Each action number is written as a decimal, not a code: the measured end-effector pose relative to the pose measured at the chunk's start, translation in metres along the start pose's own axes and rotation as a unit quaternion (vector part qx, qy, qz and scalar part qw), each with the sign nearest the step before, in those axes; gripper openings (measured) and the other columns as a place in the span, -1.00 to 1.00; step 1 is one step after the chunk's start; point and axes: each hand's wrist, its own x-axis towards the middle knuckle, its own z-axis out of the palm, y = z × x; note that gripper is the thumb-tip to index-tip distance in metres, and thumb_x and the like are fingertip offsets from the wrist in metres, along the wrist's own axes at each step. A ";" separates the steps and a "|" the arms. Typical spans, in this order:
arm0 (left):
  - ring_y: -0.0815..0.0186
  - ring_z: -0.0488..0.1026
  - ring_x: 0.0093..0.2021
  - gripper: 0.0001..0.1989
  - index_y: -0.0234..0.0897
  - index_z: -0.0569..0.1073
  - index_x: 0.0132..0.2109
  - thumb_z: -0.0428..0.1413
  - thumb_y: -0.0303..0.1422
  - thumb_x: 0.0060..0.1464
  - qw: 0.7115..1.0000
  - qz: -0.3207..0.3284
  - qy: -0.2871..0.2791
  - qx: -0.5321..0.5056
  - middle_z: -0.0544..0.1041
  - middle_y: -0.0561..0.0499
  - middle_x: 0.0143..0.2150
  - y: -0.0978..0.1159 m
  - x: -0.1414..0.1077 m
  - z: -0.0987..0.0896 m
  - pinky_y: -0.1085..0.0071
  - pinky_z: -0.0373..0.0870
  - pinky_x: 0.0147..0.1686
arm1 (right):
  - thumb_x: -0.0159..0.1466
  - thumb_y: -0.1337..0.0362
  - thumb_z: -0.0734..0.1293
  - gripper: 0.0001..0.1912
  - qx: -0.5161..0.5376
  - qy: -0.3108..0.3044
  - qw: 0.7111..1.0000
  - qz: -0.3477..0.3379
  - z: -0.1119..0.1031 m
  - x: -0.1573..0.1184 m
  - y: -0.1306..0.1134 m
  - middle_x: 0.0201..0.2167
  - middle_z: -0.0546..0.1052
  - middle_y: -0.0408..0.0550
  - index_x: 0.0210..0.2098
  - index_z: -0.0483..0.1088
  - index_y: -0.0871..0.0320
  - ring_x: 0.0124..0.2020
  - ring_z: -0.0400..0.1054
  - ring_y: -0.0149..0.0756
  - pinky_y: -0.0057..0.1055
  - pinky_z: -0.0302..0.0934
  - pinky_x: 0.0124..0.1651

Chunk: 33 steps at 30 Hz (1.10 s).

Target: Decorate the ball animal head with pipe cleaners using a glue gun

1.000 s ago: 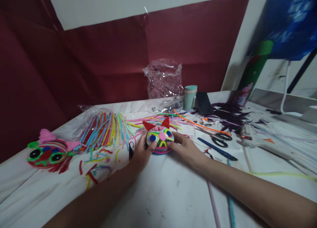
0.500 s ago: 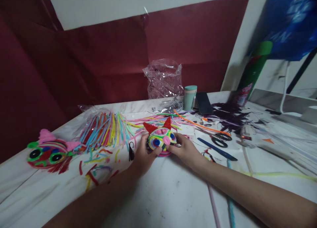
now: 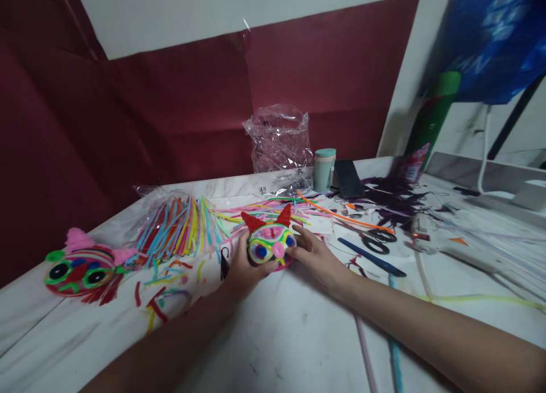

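Note:
A small animal face made of coloured pipe cleaners [image 3: 268,232], with red pointed ears, blue eyes and a pink nose, is held upright just above the white table. My left hand [image 3: 245,268] grips its left side, thumb across the lower front and the other fingers mostly hidden behind. At its right edge is my right hand [image 3: 318,262], fingers apart, with the thumb tip by the nose and eye; whether it touches is unclear. A second pipe-cleaner animal face [image 3: 79,268], with pink ears and green-rimmed black eyes, lies at the far left.
Bundled pipe cleaners [image 3: 174,228] spill from a clear bag, with cut scraps [image 3: 164,293] in front. To the right lie scissors [image 3: 377,242], a dark blue flat tool [image 3: 371,257] and a glue gun [image 3: 447,248]. Behind stand a pale green cup [image 3: 324,171] and a phone [image 3: 347,178].
The fingers of my right hand have loosened from the face's right side and spread a little. My left hand keeps its grip. The camera view has shifted slightly.

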 end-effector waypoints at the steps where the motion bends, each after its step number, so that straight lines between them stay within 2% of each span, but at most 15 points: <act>1: 0.11 0.36 0.03 -0.28 -0.23 0.21 0.04 0.30 -0.32 -0.32 1.000 -0.002 -0.008 0.010 0.41 -0.08 0.02 0.004 -0.002 0.000 0.25 0.31 -0.02 | 0.01 0.29 0.36 -0.28 -0.010 -0.001 1.000 0.000 0.000 -0.001 0.000 0.13 0.31 0.05 0.15 0.10 0.10 0.13 0.19 -0.16 -0.19 0.10 0.15; 5: 0.18 0.44 -0.12 -0.46 -0.23 0.26 -0.09 0.27 -0.30 -0.27 0.999 -0.008 -0.029 0.036 0.48 0.00 -0.15 0.019 -0.008 0.003 0.31 0.40 -0.16 | 0.00 0.31 0.37 -0.34 -0.077 -0.032 0.996 -0.035 0.001 -0.004 -0.006 0.10 0.34 0.02 0.10 0.18 0.11 0.11 0.22 -0.14 -0.16 0.09 0.15; 8: 0.19 0.45 -0.14 -0.47 -0.24 0.27 -0.12 0.27 -0.31 -0.28 0.998 -0.005 -0.016 0.056 0.50 0.01 -0.17 0.025 -0.009 0.004 0.33 0.41 -0.18 | 0.02 0.27 0.37 -0.42 -0.088 -0.051 0.993 -0.057 0.001 -0.005 -0.008 0.05 0.39 -0.02 0.05 0.24 0.10 0.08 0.24 -0.15 -0.18 0.13 0.13; 11: 0.20 0.46 -0.16 -0.49 -0.24 0.28 -0.13 0.27 -0.31 -0.29 0.998 -0.006 -0.010 0.063 0.51 0.01 -0.18 0.024 -0.010 0.004 0.36 0.41 -0.21 | 0.04 0.23 0.38 -0.39 -0.100 -0.068 0.990 -0.067 0.001 -0.007 -0.006 -0.01 0.43 -0.01 0.08 0.20 0.12 0.04 0.29 -0.16 -0.24 0.22 0.04; 16: 0.21 0.46 -0.16 -0.44 -0.23 0.27 -0.13 0.30 -0.29 -0.33 0.998 -0.006 -0.010 0.059 0.51 0.01 -0.18 0.025 -0.012 0.006 0.35 0.41 -0.19 | 0.03 0.22 0.39 -0.34 -0.170 -0.045 0.981 -0.078 0.002 -0.010 -0.002 -0.03 0.44 0.06 0.10 0.16 0.20 -0.04 0.34 -0.15 -0.26 0.27 -0.03; 18: 0.21 0.46 -0.17 -0.46 -0.24 0.27 -0.15 0.30 -0.28 -0.33 0.997 -0.006 -0.002 0.077 0.51 0.02 -0.20 0.027 -0.011 0.006 0.36 0.41 -0.20 | 0.05 0.20 0.38 -0.35 -0.165 -0.049 0.982 -0.078 0.001 -0.010 -0.001 -0.02 0.43 0.06 0.10 0.15 0.20 -0.03 0.34 -0.15 -0.26 0.27 -0.02; 24: 0.20 0.45 -0.19 -0.44 -0.25 0.28 -0.14 0.30 -0.33 -0.37 0.995 0.007 0.005 0.096 0.50 0.02 -0.21 0.030 -0.009 0.003 0.36 0.42 -0.24 | 0.07 0.17 0.40 -0.39 -0.095 -0.113 0.984 -0.097 -0.002 -0.005 0.000 -0.04 0.45 0.02 0.08 0.18 0.15 0.02 0.30 -0.18 -0.27 0.24 0.02; 28: 0.19 0.46 -0.16 -0.40 -0.24 0.25 -0.09 0.30 -0.33 -0.34 0.997 0.013 -0.008 0.081 0.50 -0.01 -0.17 0.027 -0.009 0.003 0.33 0.41 -0.19 | 0.09 0.18 0.39 -0.44 -0.078 -0.116 0.985 -0.098 -0.002 -0.004 -0.003 -0.03 0.44 -0.01 0.05 0.22 0.11 0.02 0.30 -0.20 -0.25 0.20 0.06; 33: 0.13 0.42 -0.07 -0.30 -0.25 0.24 -0.03 0.32 -0.33 -0.39 0.994 0.053 -0.008 0.092 0.47 -0.09 -0.11 0.024 -0.012 0.005 0.25 0.38 -0.09 | 0.14 0.13 0.35 -0.55 -0.069 -0.119 0.987 -0.087 -0.001 -0.007 -0.009 0.01 0.42 -0.06 0.00 0.29 0.08 0.01 0.30 -0.22 -0.25 0.17 0.10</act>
